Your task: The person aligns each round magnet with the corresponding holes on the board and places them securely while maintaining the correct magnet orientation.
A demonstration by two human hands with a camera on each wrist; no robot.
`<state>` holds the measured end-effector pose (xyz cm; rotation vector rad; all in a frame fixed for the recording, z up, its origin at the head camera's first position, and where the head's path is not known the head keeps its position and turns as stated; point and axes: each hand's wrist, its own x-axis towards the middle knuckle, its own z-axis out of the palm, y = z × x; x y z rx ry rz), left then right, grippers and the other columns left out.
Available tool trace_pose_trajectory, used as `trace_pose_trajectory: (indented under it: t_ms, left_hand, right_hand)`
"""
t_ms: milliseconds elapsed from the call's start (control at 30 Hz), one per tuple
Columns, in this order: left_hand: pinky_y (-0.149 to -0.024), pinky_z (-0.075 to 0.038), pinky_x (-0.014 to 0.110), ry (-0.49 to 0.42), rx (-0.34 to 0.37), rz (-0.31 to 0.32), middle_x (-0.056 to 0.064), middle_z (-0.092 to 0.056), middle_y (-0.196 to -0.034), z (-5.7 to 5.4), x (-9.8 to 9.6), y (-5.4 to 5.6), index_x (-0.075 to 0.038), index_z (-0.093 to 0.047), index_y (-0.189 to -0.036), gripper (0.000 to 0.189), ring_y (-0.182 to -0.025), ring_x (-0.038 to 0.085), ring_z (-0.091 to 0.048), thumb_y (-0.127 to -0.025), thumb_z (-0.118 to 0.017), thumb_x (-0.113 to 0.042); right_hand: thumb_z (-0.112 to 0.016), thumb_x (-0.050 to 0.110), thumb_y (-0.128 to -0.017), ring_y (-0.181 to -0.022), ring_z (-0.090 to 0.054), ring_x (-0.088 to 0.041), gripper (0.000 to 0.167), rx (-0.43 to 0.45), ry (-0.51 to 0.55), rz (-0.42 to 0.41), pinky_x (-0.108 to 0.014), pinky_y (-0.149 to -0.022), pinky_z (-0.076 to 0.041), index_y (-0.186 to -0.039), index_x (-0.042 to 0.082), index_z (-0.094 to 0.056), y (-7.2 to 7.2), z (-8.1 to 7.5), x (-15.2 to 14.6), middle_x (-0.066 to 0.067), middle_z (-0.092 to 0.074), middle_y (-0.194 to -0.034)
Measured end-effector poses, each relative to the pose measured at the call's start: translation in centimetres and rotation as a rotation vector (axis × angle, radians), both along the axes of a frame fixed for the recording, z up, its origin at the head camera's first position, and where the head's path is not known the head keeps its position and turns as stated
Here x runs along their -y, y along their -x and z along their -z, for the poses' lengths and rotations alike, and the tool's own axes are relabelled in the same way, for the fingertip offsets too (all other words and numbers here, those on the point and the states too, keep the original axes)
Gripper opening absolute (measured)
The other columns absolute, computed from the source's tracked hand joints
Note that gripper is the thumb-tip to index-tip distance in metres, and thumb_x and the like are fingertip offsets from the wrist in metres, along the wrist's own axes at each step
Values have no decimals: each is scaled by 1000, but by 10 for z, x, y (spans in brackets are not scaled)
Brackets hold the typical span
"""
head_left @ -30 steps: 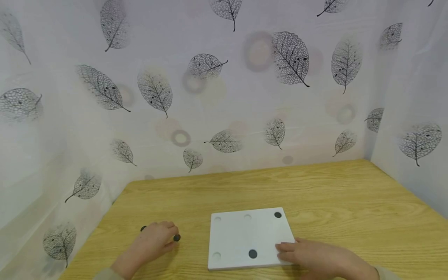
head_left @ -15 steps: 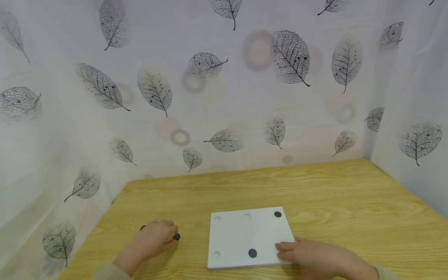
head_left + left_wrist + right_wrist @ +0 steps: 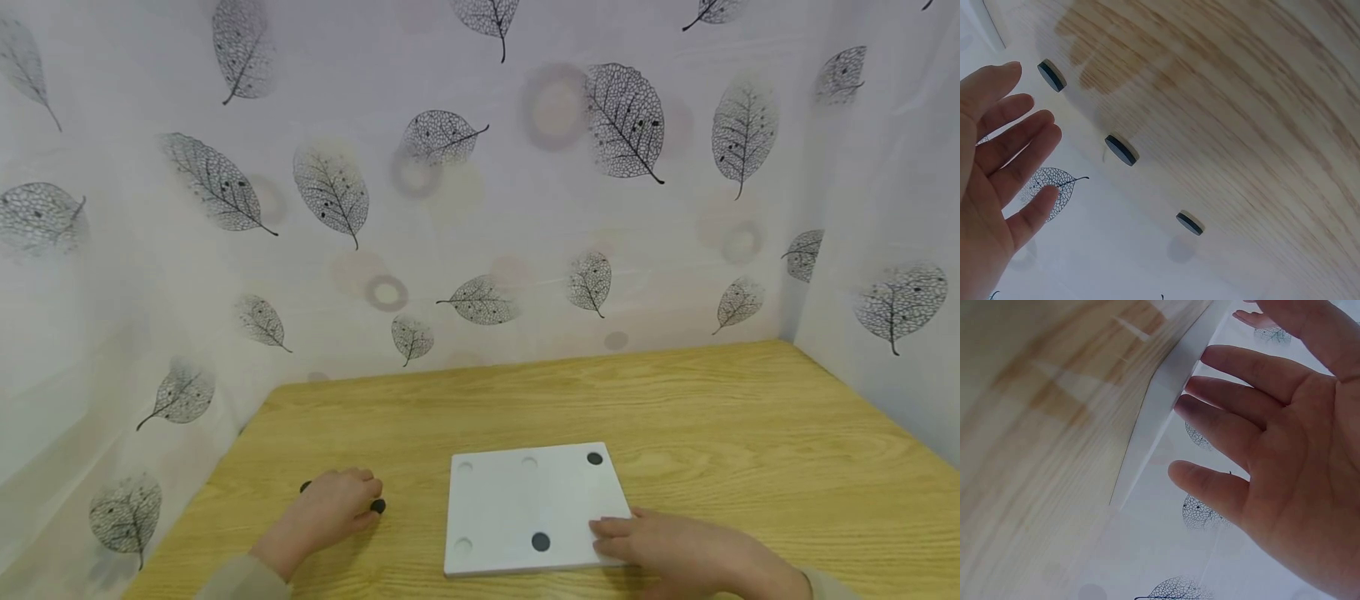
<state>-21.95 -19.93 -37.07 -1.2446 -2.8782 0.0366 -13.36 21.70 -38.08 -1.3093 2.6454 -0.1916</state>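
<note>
My left hand [image 3: 330, 504] is over the table's left part, fingers loosely bent. A black disc [image 3: 378, 506] shows beside its fingertips in the head view. In the left wrist view, that disc [image 3: 1052, 75] lies on the wood, apart from the fingers. Two more discs lie in a row with it, a middle one [image 3: 1121, 150] and a far one [image 3: 1190, 223]. My right hand [image 3: 682, 550] rests its extended fingers on the right edge of a white board [image 3: 502, 508]. Black discs fill the board's far-right recess [image 3: 595, 458] and near-middle recess [image 3: 541, 542]. Three other shallow round recesses show bare.
The wood-grain table [image 3: 720, 417] reaches back to a whitish curtain [image 3: 480, 208] printed with dark leaves. The curtain also hangs along the left and right sides. Table surface separates the left hand from the board.
The head view has shifted very slightly, and the left sleeve sits a little farther up and right. Both hands, the discs and the board otherwise hold their places.
</note>
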Motion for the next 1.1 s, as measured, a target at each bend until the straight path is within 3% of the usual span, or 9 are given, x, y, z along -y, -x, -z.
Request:
trace_pose_trajectory:
  t_ms: [567,833,1100]
  left_hand:
    - [-47,-33,23,39,15,-57,-9,-42,-68,3,-2,0,-15,-55,-72,17,-57,5,-38,-74,-70,-22]
    - [-52,-39,28,56,20,-136,-2,-50,-86,7,-5,1,-13,-59,-76,17,-73,14,-47,-73,-71,-24]
    - [-55,-43,35,48,24,-159,5,-50,-97,9,-6,2,-9,-60,-76,18,-84,23,-49,-72,-72,-22]
  right_hand:
    - [-68,26,-76,-113,-46,-12,50,-14,-11,-15,-38,-88,-40,-122,13,-54,1,1,0,-3,-47,-128]
    - [-68,27,-76,-112,-46,-12,50,-24,-18,-13,-39,-87,-41,-122,13,-54,1,1,0,-3,-47,-127]
    - [-68,27,-76,-112,-46,-12,50,-28,-13,-21,-39,-88,-40,-121,12,-54,1,1,0,-4,-47,-127]
